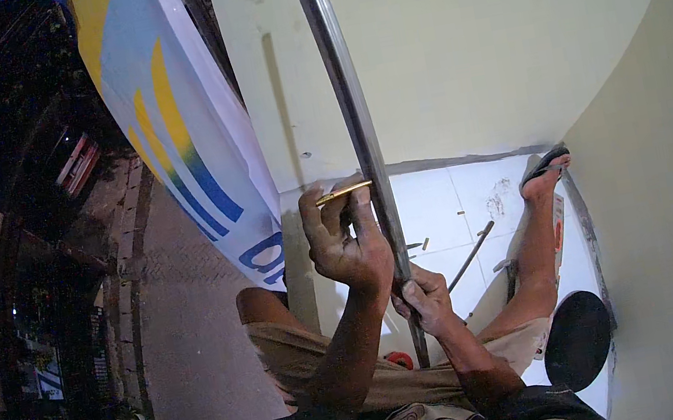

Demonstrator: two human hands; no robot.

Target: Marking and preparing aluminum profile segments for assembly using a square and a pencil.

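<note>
A long silver metal tube (339,76) runs upright from the top edge down between my legs. My left hand (349,239) is raised just left of the tube, closed on a thin golden pen-like rod (331,197) that lies crosswise, its right end at the tube. My right hand (423,298) is wrapped round the tube lower down, thumb across its front.
I sit on a white tiled ledge (428,199) with a thin bar (470,255), small pieces, a red item (397,360) and a black oval object (574,339). Cream walls (450,40) border it. A printed banner (182,147) hangs left, above a dark street (185,369) far below.
</note>
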